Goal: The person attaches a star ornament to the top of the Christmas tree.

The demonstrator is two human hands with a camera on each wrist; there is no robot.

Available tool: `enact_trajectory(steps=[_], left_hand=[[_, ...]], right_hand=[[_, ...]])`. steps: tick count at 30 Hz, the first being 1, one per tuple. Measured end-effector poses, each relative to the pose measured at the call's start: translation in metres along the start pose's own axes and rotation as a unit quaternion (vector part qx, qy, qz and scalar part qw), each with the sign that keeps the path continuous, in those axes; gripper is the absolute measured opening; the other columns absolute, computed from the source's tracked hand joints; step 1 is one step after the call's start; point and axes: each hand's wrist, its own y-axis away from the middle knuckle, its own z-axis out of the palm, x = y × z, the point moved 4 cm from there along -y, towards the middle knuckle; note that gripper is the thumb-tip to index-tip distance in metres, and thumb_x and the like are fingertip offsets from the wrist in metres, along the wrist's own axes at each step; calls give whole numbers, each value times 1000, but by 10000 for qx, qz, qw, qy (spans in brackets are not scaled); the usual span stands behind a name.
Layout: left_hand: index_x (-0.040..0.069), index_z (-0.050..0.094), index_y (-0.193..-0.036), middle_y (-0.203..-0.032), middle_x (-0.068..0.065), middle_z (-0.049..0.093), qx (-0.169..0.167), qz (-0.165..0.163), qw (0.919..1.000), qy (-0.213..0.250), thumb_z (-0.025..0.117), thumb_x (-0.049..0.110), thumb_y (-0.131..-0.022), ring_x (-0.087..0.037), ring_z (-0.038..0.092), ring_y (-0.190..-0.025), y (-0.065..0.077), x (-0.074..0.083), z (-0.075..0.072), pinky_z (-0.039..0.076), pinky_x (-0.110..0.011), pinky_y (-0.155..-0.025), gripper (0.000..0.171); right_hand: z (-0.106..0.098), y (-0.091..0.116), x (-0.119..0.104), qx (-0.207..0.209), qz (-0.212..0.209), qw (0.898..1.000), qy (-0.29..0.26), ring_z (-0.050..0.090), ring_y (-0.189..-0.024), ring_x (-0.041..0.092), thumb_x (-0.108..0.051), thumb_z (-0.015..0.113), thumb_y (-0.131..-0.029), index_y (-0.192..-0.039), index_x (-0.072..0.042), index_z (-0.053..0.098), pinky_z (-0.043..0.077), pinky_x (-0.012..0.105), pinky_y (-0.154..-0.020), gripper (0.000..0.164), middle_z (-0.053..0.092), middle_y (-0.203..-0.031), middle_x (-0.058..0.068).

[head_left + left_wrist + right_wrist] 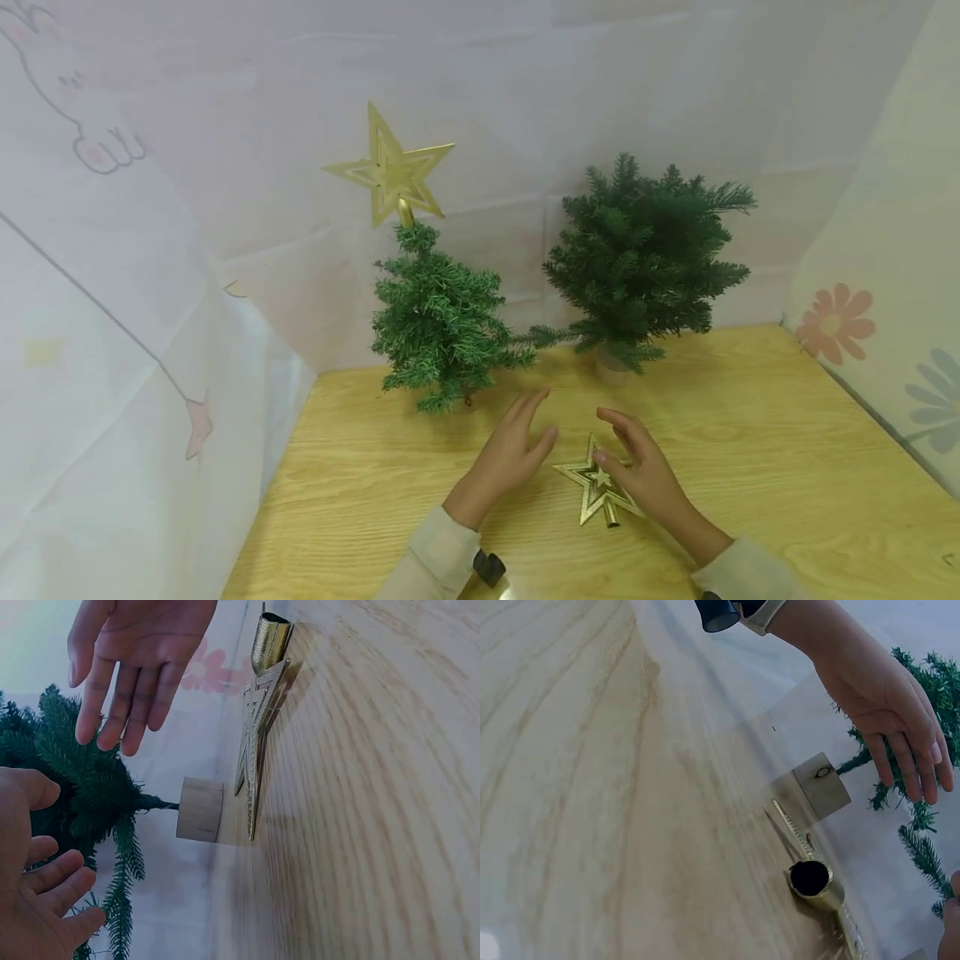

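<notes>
A gold star tree topper (588, 479) with a hollow tube at its base lies on the wooden table. My right hand (648, 479) hovers over its right side, fingers loosely bent and holding nothing; the left wrist view shows a gap between this hand and the star topper (259, 712). To the left of the star, my left hand (506, 458) is raised with relaxed fingers, palm turned toward the right hand. Behind it stands a small green Christmas tree (442, 317) with another gold star topper (392, 169) on its tip, leaning slightly left.
A darker, fuller Christmas tree (645, 250) with no star stands at the back right on a round wooden base (200, 810). The smaller tree has a block base (822, 785). Printed cloth (510, 108) hangs behind and beside the table (750, 450).
</notes>
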Motion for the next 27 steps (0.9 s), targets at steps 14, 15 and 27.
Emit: enact_trajectory(steps=[14, 15, 27], left_hand=[[28, 16, -157, -156, -3, 28, -89, 195, 9998, 36, 47, 43, -102, -23, 31, -141, -37, -4, 17, 37, -47, -109, 64], [28, 16, -157, -156, -4, 28, -89, 177, 9998, 58, 49, 41, -102, -24, 31, -141, -39, -5, 19, 37, -47, -109, 65], [27, 3, -158, -163, -1, 7, -37, 319, 9991, 285, 50, 36, -103, -24, 14, -147, -60, -19, 32, 32, -51, -112, 73]], right_hand=[[-7, 17, 21, 165, 505, 9967, -611, 17, -142, 43, -5, 57, -99, -148, -2, 31, 22, 23, -114, 55, 27, -152, 20], [-8, 18, 21, 214, 579, 9953, -745, 17, -142, 42, -6, 56, -99, -148, -2, 31, 22, 24, -114, 55, 27, -153, 20], [-9, 16, 27, 445, 928, 9841, -1449, 16, -143, 42, -7, 53, -100, -147, 3, 28, 24, 24, -111, 55, 23, -153, 25]])
